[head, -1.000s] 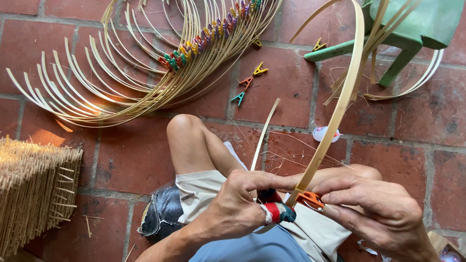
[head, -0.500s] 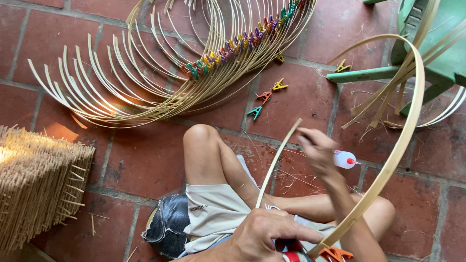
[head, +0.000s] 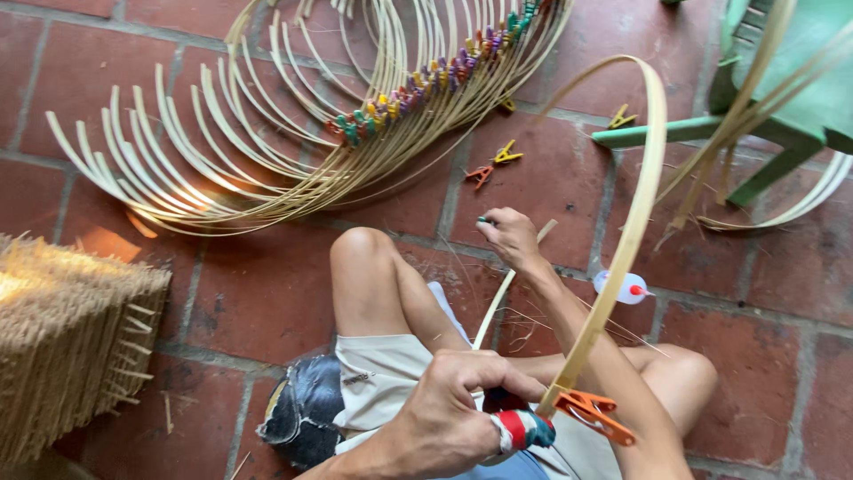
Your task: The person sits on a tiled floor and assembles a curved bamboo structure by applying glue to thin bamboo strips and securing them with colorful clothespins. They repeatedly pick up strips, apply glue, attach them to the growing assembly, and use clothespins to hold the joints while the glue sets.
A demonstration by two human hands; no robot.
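Note:
My left hand (head: 453, 413), its thumb wrapped in striped tape, grips a bent bamboo strip (head: 636, 213) low over my lap. The strip loops upward, and an orange clothespin (head: 593, 415) is clamped on it beside that hand. My right hand (head: 511, 236) reaches out over the brick floor and pinches a small dark clip (head: 485, 220) at its fingertips. Orange (head: 480, 174) and yellow (head: 507, 154) clothespins lie on the bricks just beyond it. A small glue bottle with a red cap (head: 622, 287) lies to the right of my forearm.
A big fan of curved bamboo strips pinned with several coloured clothespins (head: 355, 116) lies on the floor ahead. A green stool (head: 755, 116) with loose strips stands at the upper right. A woven straw block (head: 67, 347) sits at the left.
My right hand let go of the strip, reached past the glue bottle and moved left toward the loose clothespins, where it now pinches a clip. The left hand keeps the strip.

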